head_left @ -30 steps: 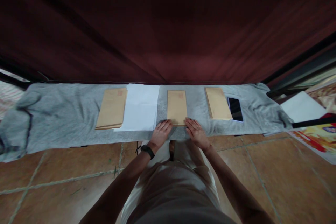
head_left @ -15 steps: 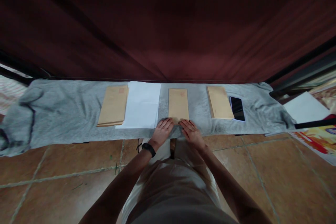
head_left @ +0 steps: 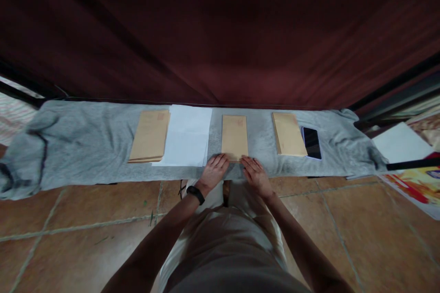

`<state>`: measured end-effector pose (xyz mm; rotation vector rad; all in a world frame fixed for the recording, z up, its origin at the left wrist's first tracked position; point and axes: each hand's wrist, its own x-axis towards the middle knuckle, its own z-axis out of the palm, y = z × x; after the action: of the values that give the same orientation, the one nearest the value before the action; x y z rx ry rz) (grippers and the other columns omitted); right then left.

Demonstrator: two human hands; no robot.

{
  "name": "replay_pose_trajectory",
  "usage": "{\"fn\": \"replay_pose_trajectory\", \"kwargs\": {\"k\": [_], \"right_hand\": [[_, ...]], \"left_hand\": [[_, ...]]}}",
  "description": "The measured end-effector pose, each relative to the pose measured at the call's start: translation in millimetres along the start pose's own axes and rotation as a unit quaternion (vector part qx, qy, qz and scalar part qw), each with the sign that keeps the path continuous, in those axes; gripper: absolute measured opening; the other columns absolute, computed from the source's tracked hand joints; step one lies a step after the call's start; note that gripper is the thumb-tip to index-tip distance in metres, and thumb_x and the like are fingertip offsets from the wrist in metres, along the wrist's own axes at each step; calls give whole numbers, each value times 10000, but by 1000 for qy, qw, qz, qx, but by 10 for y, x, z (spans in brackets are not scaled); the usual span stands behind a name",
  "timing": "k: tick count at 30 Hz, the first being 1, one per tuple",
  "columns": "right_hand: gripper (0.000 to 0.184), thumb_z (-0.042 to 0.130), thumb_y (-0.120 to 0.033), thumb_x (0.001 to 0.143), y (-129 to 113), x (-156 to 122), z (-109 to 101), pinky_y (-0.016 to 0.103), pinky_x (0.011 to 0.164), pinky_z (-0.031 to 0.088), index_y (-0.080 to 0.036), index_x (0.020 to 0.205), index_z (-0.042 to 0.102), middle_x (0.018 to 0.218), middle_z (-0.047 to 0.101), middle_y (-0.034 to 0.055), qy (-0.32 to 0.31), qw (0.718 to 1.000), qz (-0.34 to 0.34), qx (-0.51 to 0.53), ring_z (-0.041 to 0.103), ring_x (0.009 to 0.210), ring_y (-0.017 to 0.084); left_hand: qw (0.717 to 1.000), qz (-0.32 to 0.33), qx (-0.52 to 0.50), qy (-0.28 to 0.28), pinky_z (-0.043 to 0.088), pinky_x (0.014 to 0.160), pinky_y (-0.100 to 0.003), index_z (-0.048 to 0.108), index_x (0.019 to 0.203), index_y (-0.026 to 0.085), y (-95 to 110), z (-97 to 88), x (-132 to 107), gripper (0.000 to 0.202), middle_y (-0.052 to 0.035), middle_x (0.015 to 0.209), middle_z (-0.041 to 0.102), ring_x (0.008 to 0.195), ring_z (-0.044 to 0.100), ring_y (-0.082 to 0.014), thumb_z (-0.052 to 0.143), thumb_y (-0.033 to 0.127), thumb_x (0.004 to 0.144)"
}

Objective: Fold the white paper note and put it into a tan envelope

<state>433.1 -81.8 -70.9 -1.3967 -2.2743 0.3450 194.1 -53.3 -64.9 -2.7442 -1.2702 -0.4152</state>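
A brown envelope (head_left: 234, 136) lies upright on the grey cloth (head_left: 85, 146) straight ahead of me. My left hand (head_left: 213, 170), with a black band at its wrist, rests flat at the envelope's near left corner, fingers stretched out. My right hand (head_left: 255, 173) lies flat at the near right corner, fingers also spread. Neither hand grips anything. A white sheet of paper (head_left: 187, 135) lies just left of the envelope.
A stack of brown envelopes (head_left: 150, 136) sits left of the white sheet. Another brown stack (head_left: 288, 133) and a dark phone (head_left: 312, 143) lie to the right. A dark red curtain (head_left: 220, 32) hangs behind. White paper (head_left: 398, 143) and a colourful print (head_left: 417, 181) lie far right on the tiled floor (head_left: 68, 229).
My hands drew together along the envelope's near edge, then spread apart again. The view shifted slightly.
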Motion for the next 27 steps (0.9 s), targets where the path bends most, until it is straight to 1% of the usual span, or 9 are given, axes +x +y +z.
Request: {"fn": "replay_pose_trajectory", "kwargs": {"k": [5, 9, 12, 14, 20, 24, 27], "right_hand": [[484, 405, -226, 1037, 36, -52, -63, 497, 1215, 357, -223, 1517, 463, 1490, 559, 93, 10, 1000, 10, 6, 514, 1389, 224], [453, 407, -221, 1031, 56, -22, -55, 501, 1205, 368, -225, 1468, 525, 1444, 602, 91, 31, 999, 21, 29, 539, 1361, 225], [422, 421, -228, 1028, 61, 23, -31, 502, 1194, 382, -215, 1420, 576, 1415, 623, 96, 53, 997, 34, 42, 549, 1346, 235], [418, 429, -227, 1024, 47, 56, -16, 503, 1187, 392, -211, 1413, 582, 1411, 625, 100, 60, 996, 35, 47, 549, 1343, 240], [424, 451, -216, 1011, -52, 146, 75, 492, 1171, 411, -207, 1417, 574, 1420, 616, 103, 45, 998, 8, 54, 548, 1343, 237], [384, 462, -197, 1007, -42, 165, 144, 476, 1127, 452, -216, 1353, 627, 1369, 649, 98, 65, 996, 26, 61, 586, 1291, 238], [326, 481, -230, 1014, 2, 168, 159, 454, 1073, 488, -232, 1277, 674, 1325, 673, 84, 79, 993, 46, 71, 609, 1239, 240]], "left_hand": [[998, -35, -42, 9, 487, 1056, -399, 636, 1254, 171, -11, 1, -8, 362, -118, 1342, 662, 1277, 592, -234, 485, 75, 940], [995, -61, -75, 23, 499, 1043, -398, 647, 1221, 177, -29, -5, -3, 335, -114, 1319, 676, 1239, 617, -231, 489, 80, 942], [994, -63, -91, 28, 504, 1035, -401, 645, 1212, 169, -41, -12, 0, 319, -115, 1294, 687, 1218, 628, -235, 491, 87, 944], [993, -60, -95, 29, 505, 1035, -403, 640, 1219, 161, -45, -14, -1, 321, -117, 1285, 691, 1216, 628, -236, 492, 88, 944], [993, -59, -94, 41, 523, 1012, -410, 642, 1216, 162, -50, 11, -2, 301, -126, 1258, 703, 1191, 642, -233, 460, 135, 977], [993, -59, -91, 48, 525, 995, -414, 635, 1218, 167, -47, 35, -10, 287, -125, 1262, 699, 1186, 642, -240, 456, 173, 994], [993, -64, -90, 50, 520, 985, -404, 628, 1225, 167, -23, 40, -10, 293, -122, 1270, 693, 1173, 642, -239, 449, 157, 993]]}}
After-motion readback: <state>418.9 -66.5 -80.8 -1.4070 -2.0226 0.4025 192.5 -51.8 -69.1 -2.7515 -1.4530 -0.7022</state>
